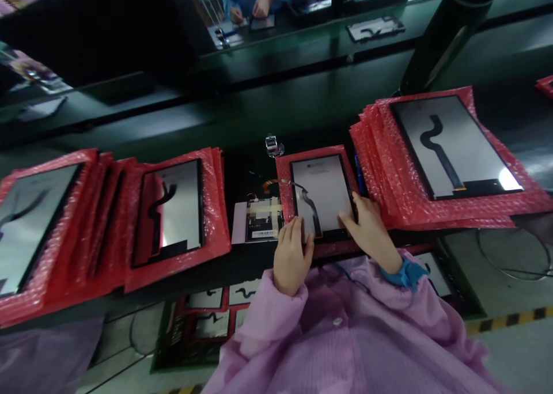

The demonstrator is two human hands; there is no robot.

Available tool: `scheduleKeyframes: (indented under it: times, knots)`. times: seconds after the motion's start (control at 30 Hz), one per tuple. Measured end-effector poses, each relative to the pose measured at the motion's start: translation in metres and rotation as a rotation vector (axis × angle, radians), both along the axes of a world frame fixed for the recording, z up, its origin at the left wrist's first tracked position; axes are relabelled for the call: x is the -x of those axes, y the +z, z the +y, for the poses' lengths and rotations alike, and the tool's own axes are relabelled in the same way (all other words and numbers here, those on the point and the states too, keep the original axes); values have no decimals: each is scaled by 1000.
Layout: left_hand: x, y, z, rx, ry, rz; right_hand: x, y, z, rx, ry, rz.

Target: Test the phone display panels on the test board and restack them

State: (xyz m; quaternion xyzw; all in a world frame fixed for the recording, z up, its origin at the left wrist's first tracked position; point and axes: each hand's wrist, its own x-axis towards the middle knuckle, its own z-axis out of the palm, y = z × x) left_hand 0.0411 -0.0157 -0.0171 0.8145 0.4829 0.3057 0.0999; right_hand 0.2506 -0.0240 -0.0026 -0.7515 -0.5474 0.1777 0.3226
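Note:
A display panel [326,186] with a silvery back and a dark ribbon cable lies on a red bubble-wrap pouch [284,166] in front of me. My left hand [291,258] rests at the panel's lower left corner, fingers stretched out and thumb apart. At the lower right edge is my right hand [369,230], its thumb over the panel's face and its fingers spread along the side. Neither hand visibly grips the panel. Just left of the pouch sits an opened device [262,218] with tape and a barcode label, an orange flex cable above it.
Stacked red pouches with panels stand at right [458,146], left [173,209] and far left [37,221]. A blue pen [359,172] lies beside the right stack. A small metal object [274,146] sits behind. Trays [185,362] are below the bench. Across it, a co-worker's hands [262,5] work.

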Motion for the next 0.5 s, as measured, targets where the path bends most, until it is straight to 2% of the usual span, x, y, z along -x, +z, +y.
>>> scheduleKeyframes:
  times: [0.07, 0.13, 0.23, 0.33, 0.4, 0.43, 0.5]
  knots:
    - [1, 0, 1, 21, -5, -10, -4, 3, 1, 15, -43, 192]
    - [8, 3, 4, 86, -9, -58, -5, 16, -2, 21, -46, 385]
    - [22, 14, 18, 303, -27, -189, 6, 52, -10, -56, 25, 540]
    - [29, 31, 44, 456, 3, -429, 34, 89, -16, -172, 185, 547]
    - [27, 44, 61, 420, 27, -629, 56, 104, -16, -215, 346, 507]
    - [25, 51, 68, 378, 16, -686, 65, 106, -16, -226, 431, 503]
    - [21, 62, 73, 257, -12, -615, 81, 99, -13, -230, 549, 549]
